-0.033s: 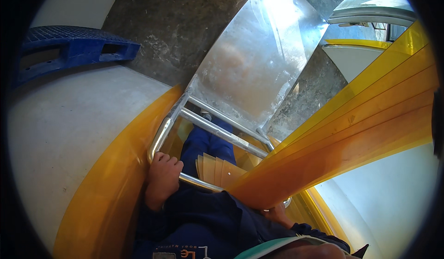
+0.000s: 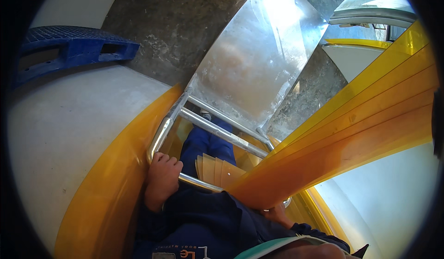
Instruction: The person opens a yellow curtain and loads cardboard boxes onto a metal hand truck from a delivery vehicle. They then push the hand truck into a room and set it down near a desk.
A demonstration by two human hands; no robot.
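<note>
My left hand (image 2: 164, 178) is closed around the near left corner of the trolley handle (image 2: 201, 182), a bent tube of bare metal. Behind the hanging amber plastic strips, my right hand (image 2: 279, 215) shows only in part, closed at the handle's right end. The handle joins a flat metal platform trolley (image 2: 240, 60), which stretches away from me with nothing lying on it. Overlapping strips of the amber curtain (image 2: 342, 134) drape over the right side of the handle. Another amber strip (image 2: 106, 175) hangs along my left arm. My legs show between the handle's bars.
A blue plastic pallet (image 2: 83, 51) stands at the far left, by a pale panel or wall (image 2: 83, 115). Stained concrete floor (image 2: 171, 27) lies beyond. At the far right are a grey curved-edged object (image 2: 372, 4) and a white panel with a yellow edge (image 2: 347, 58).
</note>
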